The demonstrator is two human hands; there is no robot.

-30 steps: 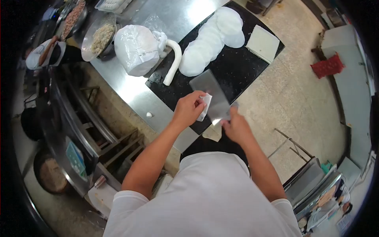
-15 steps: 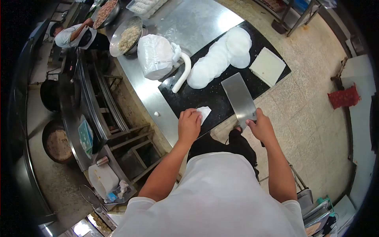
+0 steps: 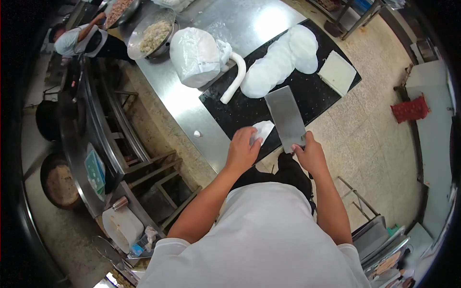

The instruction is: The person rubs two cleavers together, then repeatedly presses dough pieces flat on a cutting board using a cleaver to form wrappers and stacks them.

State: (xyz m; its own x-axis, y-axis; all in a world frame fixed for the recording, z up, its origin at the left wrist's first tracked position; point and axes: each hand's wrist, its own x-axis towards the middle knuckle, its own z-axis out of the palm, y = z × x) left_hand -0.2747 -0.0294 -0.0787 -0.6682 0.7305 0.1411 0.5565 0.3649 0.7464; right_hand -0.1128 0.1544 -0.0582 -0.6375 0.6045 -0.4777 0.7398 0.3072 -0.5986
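My right hand (image 3: pixel 308 152) grips the handle of a broad cleaver (image 3: pixel 285 117), its blade held over the front edge of a black board (image 3: pixel 230 115). Just left of the blade, a folded white cloth (image 3: pixel 262 131) is pinched in my left hand (image 3: pixel 244 148). Beyond them a long rope of white dough (image 3: pixel 234 85) curves down from a plastic-wrapped white mass (image 3: pixel 194 56). A row of overlapping thin white dough rounds (image 3: pixel 269 72) runs across the board to the far right. At the right end lies a pale square slab (image 3: pixel 337 73).
A small dough piece (image 3: pixel 197 134) sits on the steel table (image 3: pixel 175 108). Farther back is a bowl of pale chopped filling (image 3: pixel 154 38). A person in a white shirt (image 3: pixel 79 41) stands at the upper left by a bowl of pinkish filling (image 3: pixel 116 12). Woks (image 3: pixel 60 180) line the left side.
My left hand has moved right with the cloth, nearer the cleaver. The cleaver has shifted slightly left and turned more upright. The whole view has shifted a little.
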